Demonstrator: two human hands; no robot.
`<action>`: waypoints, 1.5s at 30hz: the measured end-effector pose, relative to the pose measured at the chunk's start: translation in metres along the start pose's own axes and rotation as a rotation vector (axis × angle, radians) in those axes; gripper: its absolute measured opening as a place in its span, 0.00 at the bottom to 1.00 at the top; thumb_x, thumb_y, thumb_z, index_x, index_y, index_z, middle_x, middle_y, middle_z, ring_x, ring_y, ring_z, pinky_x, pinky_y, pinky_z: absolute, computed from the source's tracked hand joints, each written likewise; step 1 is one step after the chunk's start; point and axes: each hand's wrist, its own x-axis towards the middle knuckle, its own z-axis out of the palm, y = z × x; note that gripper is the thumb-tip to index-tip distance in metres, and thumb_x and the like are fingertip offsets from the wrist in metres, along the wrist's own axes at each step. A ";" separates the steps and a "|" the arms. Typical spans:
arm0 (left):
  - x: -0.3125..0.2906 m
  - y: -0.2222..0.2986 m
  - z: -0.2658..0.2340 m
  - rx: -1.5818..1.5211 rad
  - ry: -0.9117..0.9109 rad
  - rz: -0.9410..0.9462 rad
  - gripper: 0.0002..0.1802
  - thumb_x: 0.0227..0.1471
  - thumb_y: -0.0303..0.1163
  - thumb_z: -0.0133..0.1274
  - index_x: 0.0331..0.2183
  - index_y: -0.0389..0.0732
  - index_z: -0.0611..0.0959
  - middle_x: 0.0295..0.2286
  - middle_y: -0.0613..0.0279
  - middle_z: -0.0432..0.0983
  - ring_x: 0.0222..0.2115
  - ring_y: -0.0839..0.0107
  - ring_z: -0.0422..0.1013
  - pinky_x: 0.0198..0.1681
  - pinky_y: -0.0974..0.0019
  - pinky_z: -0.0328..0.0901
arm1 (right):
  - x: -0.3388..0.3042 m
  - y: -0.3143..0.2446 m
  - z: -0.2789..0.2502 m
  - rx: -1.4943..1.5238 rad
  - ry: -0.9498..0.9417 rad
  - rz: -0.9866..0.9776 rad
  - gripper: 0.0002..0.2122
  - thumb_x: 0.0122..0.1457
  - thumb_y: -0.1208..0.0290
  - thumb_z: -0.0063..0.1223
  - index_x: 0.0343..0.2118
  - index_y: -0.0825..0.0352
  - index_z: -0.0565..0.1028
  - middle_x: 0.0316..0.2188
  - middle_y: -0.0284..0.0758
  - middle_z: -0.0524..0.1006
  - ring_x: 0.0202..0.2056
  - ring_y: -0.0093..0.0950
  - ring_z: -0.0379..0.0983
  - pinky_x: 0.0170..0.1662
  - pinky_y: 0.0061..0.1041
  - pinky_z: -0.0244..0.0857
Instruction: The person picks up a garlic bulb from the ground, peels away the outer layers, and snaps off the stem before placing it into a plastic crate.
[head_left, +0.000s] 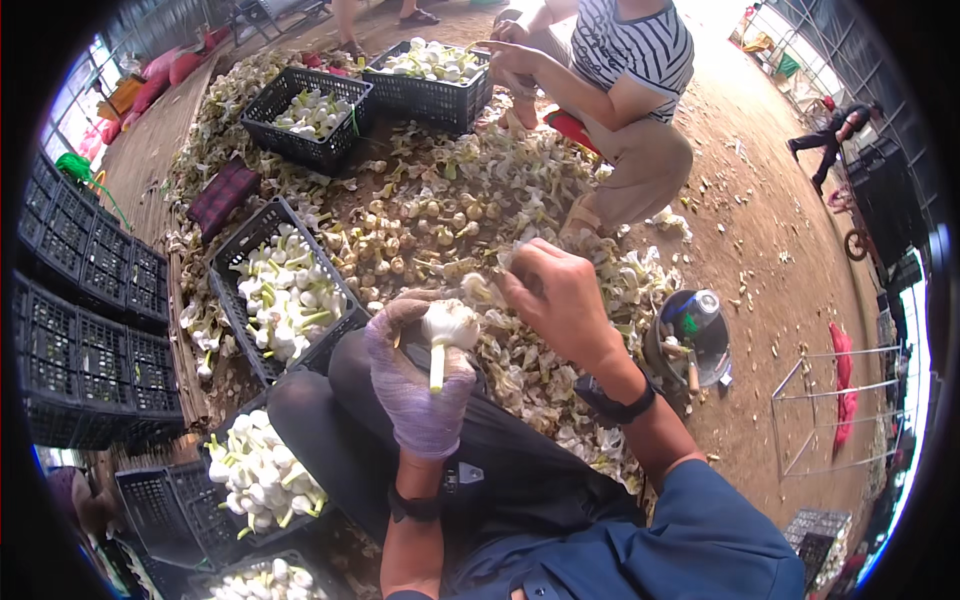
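Note:
My left hand (420, 385), in a pale purple-grey glove, is closed around a garlic bulb (450, 325). The bulb is whitish, and its short cut green stem points down toward me. My bare right hand (555, 300) is raised to the right of the bulb and apart from it, fingers curled together. Pale garlic skin shows by its fingertips, but whether they pinch it is hidden. Beneath both hands lies a heap of garlic skins (530, 360). Several unpeeled garlic bulbs (400, 235) lie on the ground beyond my knees.
Black crates of peeled garlic stand left of me: a near crate (350, 322) and others behind. Two more crates (455, 105) are ahead, beside a squatting person (640, 90). A bucket (655, 350) with a bottle is at my right. Stacked crates (90, 345) line the left.

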 end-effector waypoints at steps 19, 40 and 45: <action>0.003 0.004 0.005 0.673 -0.054 0.413 0.28 0.38 0.26 0.65 0.46 0.43 0.77 0.45 0.54 0.76 0.47 0.52 0.69 0.54 0.50 0.62 | -0.006 -0.037 -0.006 -0.115 -0.047 -0.277 0.09 0.50 0.72 0.64 0.28 0.67 0.74 0.29 0.38 0.76 0.30 0.40 0.78 0.32 0.36 0.72; -0.002 -0.003 0.003 0.261 -0.030 0.135 0.25 0.46 0.24 0.55 0.50 0.37 0.76 0.45 0.54 0.71 0.47 0.60 0.70 0.55 0.58 0.66 | 0.001 -0.028 -0.006 0.019 -0.154 -0.437 0.13 0.61 0.63 0.60 0.33 0.66 0.70 0.28 0.39 0.70 0.27 0.43 0.73 0.29 0.39 0.67; 0.002 0.002 -0.001 -0.111 -0.080 0.047 0.29 0.51 0.31 0.59 0.54 0.35 0.71 0.48 0.54 0.72 0.50 0.63 0.70 0.56 0.60 0.66 | -0.001 -0.011 -0.001 0.084 -0.078 -0.339 0.10 0.55 0.73 0.61 0.32 0.68 0.69 0.26 0.41 0.70 0.26 0.45 0.73 0.29 0.40 0.67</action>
